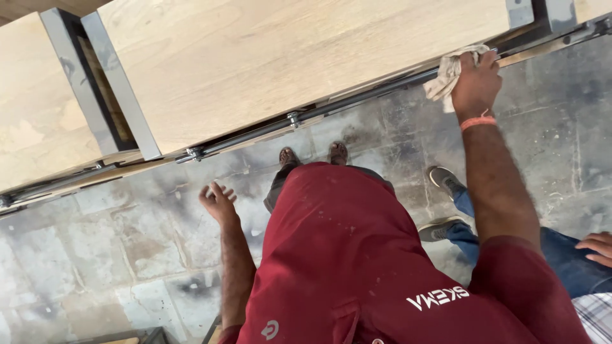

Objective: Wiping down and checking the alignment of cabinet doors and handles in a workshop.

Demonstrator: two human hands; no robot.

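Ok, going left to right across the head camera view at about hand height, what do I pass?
Left hand, open above the stone floor → the person's two feet → grey shoe of another person → right hand, higher up, gripping a pale cloth at the edge of the wooden top.

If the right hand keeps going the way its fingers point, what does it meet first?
The right hand holds a pale cloth against the dark metal rail along the cabinet's front edge. Straight on, it would likely meet that rail, then the light wooden top; depth is unclear.
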